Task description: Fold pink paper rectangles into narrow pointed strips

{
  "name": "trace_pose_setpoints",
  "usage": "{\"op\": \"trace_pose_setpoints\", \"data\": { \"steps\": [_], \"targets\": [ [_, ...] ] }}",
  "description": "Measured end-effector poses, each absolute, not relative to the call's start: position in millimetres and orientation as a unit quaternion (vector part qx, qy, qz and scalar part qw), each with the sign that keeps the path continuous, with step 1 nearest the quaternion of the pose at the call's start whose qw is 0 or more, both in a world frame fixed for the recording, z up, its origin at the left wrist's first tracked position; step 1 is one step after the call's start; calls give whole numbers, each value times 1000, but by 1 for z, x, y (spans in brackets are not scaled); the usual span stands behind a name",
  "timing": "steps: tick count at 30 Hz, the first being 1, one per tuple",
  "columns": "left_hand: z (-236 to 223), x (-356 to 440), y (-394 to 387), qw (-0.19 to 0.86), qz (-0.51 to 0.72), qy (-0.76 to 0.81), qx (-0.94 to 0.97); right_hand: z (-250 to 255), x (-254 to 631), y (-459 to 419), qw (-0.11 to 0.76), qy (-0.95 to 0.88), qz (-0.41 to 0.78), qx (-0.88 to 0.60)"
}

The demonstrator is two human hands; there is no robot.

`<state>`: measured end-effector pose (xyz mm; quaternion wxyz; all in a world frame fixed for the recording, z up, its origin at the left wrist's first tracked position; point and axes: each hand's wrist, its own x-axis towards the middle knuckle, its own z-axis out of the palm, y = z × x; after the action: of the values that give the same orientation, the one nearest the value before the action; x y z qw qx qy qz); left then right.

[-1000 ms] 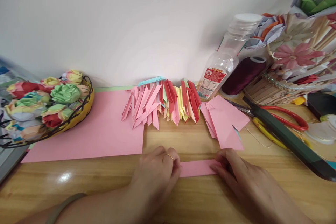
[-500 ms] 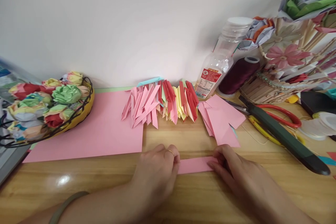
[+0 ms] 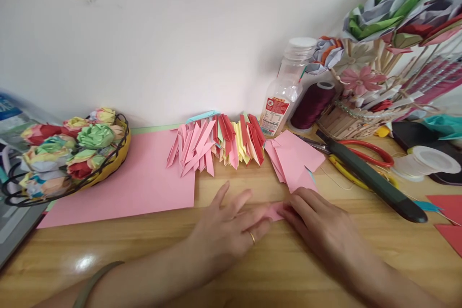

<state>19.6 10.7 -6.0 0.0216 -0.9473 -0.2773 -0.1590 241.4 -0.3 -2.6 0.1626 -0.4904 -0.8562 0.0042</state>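
Note:
A small folded strip of pink paper (image 3: 275, 211) lies on the wooden table between my hands. My left hand (image 3: 233, 226), a ring on one finger, rests over the strip's left part with its fingers spread, hiding that part. At the other end, my right hand (image 3: 314, 221) pinches the strip between thumb and curled fingers. Just behind the right hand are loose pink paper pieces (image 3: 298, 159). Farther back stands a row of folded paper pieces (image 3: 195, 147) in pink, red and yellow. A large pink sheet (image 3: 151, 178) lies to the left.
A basket of paper flowers (image 3: 122, 147) sits at the left. Along the wall at right stand a clear bottle (image 3: 276, 110), a dark purple thread spool (image 3: 314, 106) and a stick-sided holder (image 3: 342, 118) with paper flowers. Scissors (image 3: 378, 151) and a dark-handled tool (image 3: 378, 180) lie in front.
My left hand has gone from closed at the strip's left end to spread out over it, sliding right. Less of the strip shows. The right hand keeps its pinch; the view has shifted slightly.

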Motion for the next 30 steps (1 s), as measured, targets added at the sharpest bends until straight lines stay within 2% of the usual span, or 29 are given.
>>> {"op": "trace_pose_setpoints", "data": {
  "steps": [4, 8, 13, 22, 26, 30],
  "targets": [
    [-6, 18, 11, 6, -127, -275, -953, 3, 240, -2, 181, -899, -66, -393],
    [-5, 17, 11, -12, -101, -285, -953, 6, 237, -11, 158, -917, -129, -343],
    [-7, 16, 10, -4, -108, -278, -954, 1, 243, -16, 110, -913, -163, -358],
    [-11, 11, 0, 145, -153, -246, -946, -4, 257, -5, 88, -912, -172, -361],
    [-11, 7, -2, 158, -142, -251, -944, -8, 263, 3, 72, -904, -176, -382],
    [-14, 6, 1, 151, -160, -248, -943, -5, 260, 1, 92, -891, -187, -404]
  ]
}}
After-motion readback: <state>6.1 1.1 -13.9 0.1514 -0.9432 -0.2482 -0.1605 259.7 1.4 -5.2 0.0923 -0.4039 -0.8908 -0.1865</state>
